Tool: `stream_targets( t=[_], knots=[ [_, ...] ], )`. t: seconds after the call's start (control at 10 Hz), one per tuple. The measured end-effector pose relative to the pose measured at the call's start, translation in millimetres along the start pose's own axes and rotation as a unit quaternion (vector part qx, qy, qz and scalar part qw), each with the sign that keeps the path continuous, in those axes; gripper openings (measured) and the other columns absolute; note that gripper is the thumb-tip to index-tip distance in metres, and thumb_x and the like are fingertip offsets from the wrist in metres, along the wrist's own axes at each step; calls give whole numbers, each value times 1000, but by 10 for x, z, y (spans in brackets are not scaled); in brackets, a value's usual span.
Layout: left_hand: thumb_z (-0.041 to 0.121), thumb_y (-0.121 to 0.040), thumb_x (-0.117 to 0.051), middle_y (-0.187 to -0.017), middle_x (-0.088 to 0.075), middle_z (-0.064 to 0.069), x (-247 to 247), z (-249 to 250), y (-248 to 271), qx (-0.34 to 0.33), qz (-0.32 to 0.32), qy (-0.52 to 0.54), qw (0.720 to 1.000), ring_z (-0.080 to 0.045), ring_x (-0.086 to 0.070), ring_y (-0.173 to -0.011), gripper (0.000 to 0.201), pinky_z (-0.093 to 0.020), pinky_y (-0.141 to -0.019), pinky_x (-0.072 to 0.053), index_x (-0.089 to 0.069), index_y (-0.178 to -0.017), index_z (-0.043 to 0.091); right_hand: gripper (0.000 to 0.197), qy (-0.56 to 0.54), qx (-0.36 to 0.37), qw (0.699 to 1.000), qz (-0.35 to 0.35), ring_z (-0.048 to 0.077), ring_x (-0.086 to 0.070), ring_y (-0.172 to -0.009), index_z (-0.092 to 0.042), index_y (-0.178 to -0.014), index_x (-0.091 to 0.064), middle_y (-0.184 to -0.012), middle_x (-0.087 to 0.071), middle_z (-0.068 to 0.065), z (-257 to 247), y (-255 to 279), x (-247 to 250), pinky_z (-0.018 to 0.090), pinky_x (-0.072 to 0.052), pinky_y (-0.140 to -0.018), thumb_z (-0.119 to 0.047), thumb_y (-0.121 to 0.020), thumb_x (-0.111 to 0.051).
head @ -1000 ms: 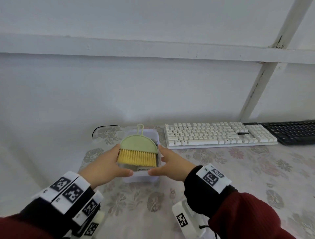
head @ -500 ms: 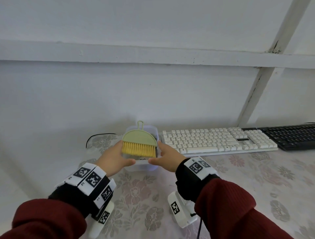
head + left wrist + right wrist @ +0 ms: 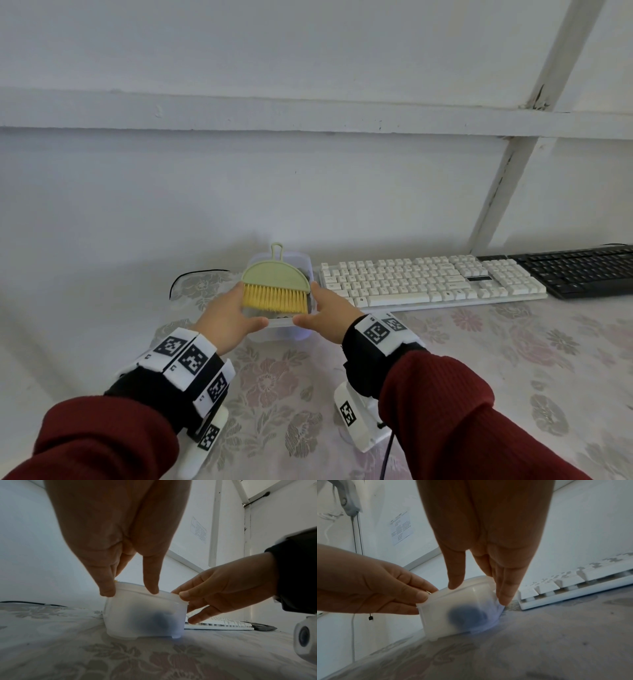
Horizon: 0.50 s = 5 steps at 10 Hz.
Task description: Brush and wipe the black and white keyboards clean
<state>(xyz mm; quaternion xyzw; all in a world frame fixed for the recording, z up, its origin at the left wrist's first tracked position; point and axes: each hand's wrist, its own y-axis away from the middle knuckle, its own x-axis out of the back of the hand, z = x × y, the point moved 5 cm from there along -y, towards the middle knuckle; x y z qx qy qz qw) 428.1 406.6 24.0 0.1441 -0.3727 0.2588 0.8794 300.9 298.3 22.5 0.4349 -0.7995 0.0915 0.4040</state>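
Nearest, on the floral counter (image 3: 445, 359): left hand (image 3: 226, 320) and right hand (image 3: 330, 317), fingers (image 3: 105, 588) curled over opposite rims of the translucent tub (image 3: 144, 614). Across its top, the green brush (image 3: 274, 286), probably light and stiff-backed, best gripped by the back. Beyond, rigid white keyboard (image 3: 424, 282), then black keyboard (image 3: 582, 270), both untouched.
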Motion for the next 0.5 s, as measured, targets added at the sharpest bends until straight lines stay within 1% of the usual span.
stream_targets(
  t=[0.1, 0.2, 0.3, 0.4, 0.5],
  knots=[
    [19, -87, -64, -131, -54, -2, -24, 57, 38, 5, 12, -20, 1000, -22, -49, -121, 55, -31, -97, -38, -39, -136, 17, 67, 18, 1, 1000, 8, 25, -51, -117, -12, -146, -25, -133, -50, 10, 6, -13, -14, 29, -42, -89, -31, -92, -58],
    [19, -89, -62, -130, -54, -5, -50, 107, 66, 7, 19, -32, 999, -23, -50, -119, 53, -29, -93, -37, -38, -136, 15, 69, 42, 2, 999, 13, 27, -47, -124, -9, -148, -19, -140, -44, 12, 4, -23, -25, 34, -41, -98, -31, -93, -55],
    [21, -90, -60, -130, -54, -7, -78, 121, 65, 17, 21, -55, 998, -25, -50, -118, 53, -27, -89, -37, -38, -137, 13, 67, 48, 5, 999, 13, 27, -42, -130, -7, -148, -17, -147, -36, 12, 23, -58, -44, 34, -38, -103, -28, -95, -53],
    [20, -90, -60, -131, -53, -8, -83, 143, 115, 33, 24, -52, 998, -25, -50, -119, 54, -27, -90, -37, -37, -138, 13, 67, 65, 10, 998, 10, 26, -34, -136, -3, -149, -11, -152, -28, 13, 7, 24, -32, 32, -31, -108, -24, -98, -48],
    [18, -88, -62, -132, -52, -8, -63, 214, 176, 15, 46, -39, 998, -24, -51, -116, 56, -25, -85, -38, -37, -138, 13, 66, 59, 28, 998, 25, 23, -25, -141, -4, -150, -10, -155, -22, 11, 40, 115, 53, 30, -24, -112, -23, -98, -46]
  ],
)
